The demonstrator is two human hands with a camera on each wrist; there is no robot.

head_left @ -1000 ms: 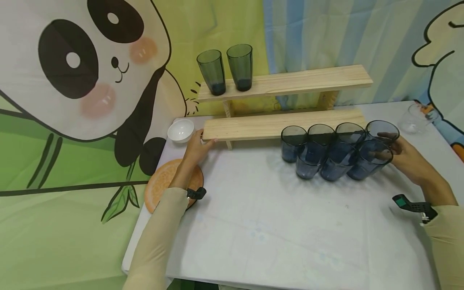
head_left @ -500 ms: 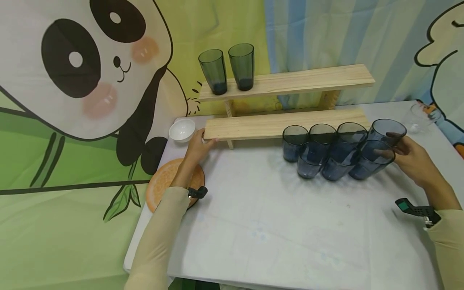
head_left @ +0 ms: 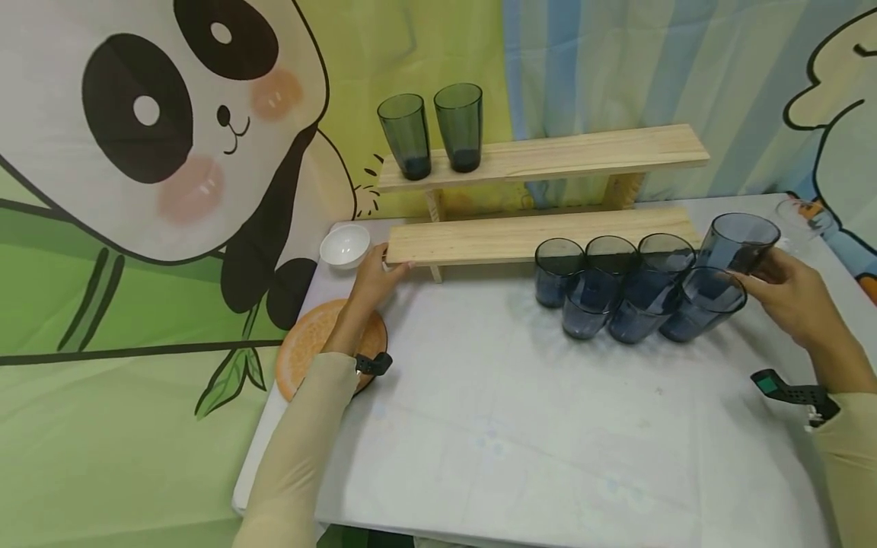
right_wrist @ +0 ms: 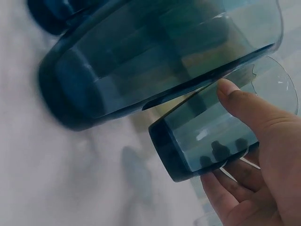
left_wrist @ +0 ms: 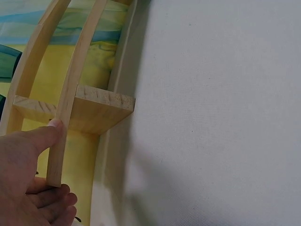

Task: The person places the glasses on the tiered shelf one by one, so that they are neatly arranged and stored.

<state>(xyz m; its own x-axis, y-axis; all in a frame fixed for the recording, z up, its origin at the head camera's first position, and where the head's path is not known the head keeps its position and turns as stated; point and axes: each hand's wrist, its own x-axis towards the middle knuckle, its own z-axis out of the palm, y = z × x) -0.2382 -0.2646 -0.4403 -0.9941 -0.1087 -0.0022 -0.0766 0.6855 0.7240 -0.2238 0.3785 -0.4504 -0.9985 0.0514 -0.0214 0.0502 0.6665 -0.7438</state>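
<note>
My right hand (head_left: 798,297) holds a blue-tinted drinking glass (head_left: 735,242) at the right back of a cluster of similar blue glasses (head_left: 589,301). In the right wrist view, the thumb lies along one side of that glass and the fingers curl round the other, with its thick dark base clear of the table. My left hand (head_left: 375,280) grips the left end of the lower board of a two-tier wooden shelf (head_left: 473,240). The left wrist view has its thumb on the board's face and the fingers curled beneath. Two green glasses (head_left: 459,125) stand upright on the upper board's left end.
A small white bowl (head_left: 345,246) sits beside my left hand. Under my left forearm lies an orange round plate (head_left: 301,350). A clear glass vessel (head_left: 795,221) stands at the table's back right, behind my right hand. Printed curtains hang behind the table.
My right hand has lifted the blue glass and moved it right and slightly back, apart from the other glasses. My left hand stays on the shelf's end.
</note>
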